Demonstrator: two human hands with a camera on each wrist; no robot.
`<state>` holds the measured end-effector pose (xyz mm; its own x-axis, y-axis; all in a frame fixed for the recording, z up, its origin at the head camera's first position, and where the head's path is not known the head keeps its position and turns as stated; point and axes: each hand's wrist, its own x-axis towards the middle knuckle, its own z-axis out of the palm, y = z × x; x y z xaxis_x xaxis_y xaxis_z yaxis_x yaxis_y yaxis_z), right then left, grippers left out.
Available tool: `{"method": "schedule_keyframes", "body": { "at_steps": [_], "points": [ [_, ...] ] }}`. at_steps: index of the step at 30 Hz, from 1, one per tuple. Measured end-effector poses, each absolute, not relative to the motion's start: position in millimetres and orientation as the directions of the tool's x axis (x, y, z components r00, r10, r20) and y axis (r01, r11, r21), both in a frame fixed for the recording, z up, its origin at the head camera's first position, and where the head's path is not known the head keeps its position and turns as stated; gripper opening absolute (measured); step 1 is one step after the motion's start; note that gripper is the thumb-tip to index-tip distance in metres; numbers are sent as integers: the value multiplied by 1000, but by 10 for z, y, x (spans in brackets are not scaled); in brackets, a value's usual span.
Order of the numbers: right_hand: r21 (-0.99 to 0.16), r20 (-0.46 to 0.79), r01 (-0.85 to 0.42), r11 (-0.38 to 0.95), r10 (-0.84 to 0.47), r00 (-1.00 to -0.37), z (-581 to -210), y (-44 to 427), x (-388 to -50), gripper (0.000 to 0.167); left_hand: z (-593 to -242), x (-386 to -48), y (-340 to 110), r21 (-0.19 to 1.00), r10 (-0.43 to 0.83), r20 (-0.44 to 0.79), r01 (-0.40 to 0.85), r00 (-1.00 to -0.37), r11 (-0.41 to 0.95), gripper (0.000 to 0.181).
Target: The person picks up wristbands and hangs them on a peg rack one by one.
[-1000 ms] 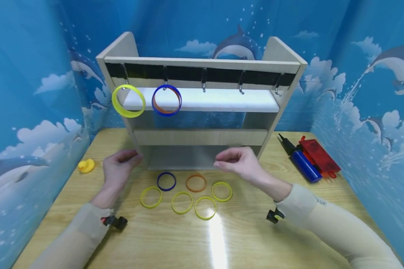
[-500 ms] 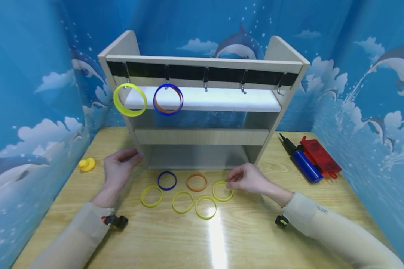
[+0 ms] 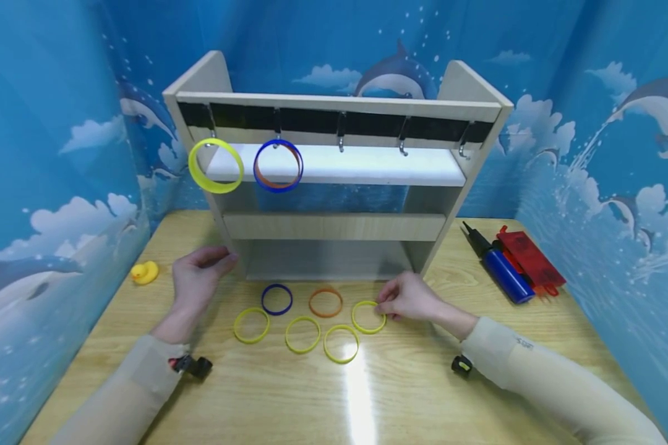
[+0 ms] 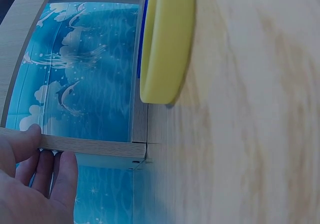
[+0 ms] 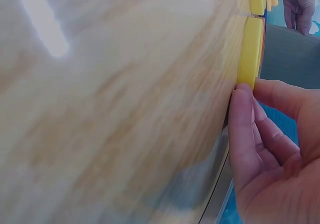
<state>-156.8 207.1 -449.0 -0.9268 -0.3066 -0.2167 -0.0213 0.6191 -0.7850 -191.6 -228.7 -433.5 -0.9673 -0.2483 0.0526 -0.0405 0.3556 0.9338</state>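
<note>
My right hand [image 3: 409, 298] pinches the rim of the rightmost yellow ring [image 3: 367, 332], which lies on the table; the right wrist view shows thumb and finger at the end of the yellow band [image 5: 251, 51]. The left hand [image 3: 197, 278] is at the left side of a pale wooden shelf [image 3: 334, 227]. Its thumb and fingers grip the edge of the side panel [image 4: 90, 146] in the left wrist view. Several more rings lie in front of the shelf: a blue ring [image 3: 265, 306], an orange ring [image 3: 325, 315] and three yellow ones.
Metal hooks line a black strip [image 3: 312, 120] on the shelf. A yellow ring [image 3: 217, 188] hangs from the leftmost hook, blue and orange rings [image 3: 277, 189] from the second. A rubber duck [image 3: 145, 272] sits left; a blue pump [image 3: 505, 272] and red object [image 3: 534, 259] lie right.
My right hand has come down from beside the shelf's lower part to the rightmost yellow ring and taken hold of its rim. The left hand has stayed at the shelf's side.
</note>
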Motion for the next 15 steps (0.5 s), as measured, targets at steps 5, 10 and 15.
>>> {"method": "schedule_keyframes", "body": {
  "at_steps": [5,10,15],
  "points": [
    [-785,-218,-16,619,-301,-928,-4492,2066,-1561,13,-4328,-1906,-2286,934,-243,63,-28,-968,356,36],
    [-789,-220,-16,615,-306,-926,-4503,2073,-1557,11,-4327,-1899,-2290,933,-237,58,-32,-970,360,35],
    [-798,-220,-12,603,-309,-925,-4471,2093,-1546,9,-4332,-1916,-2298,938,-237,44,-41,-971,345,36]
  ]
}}
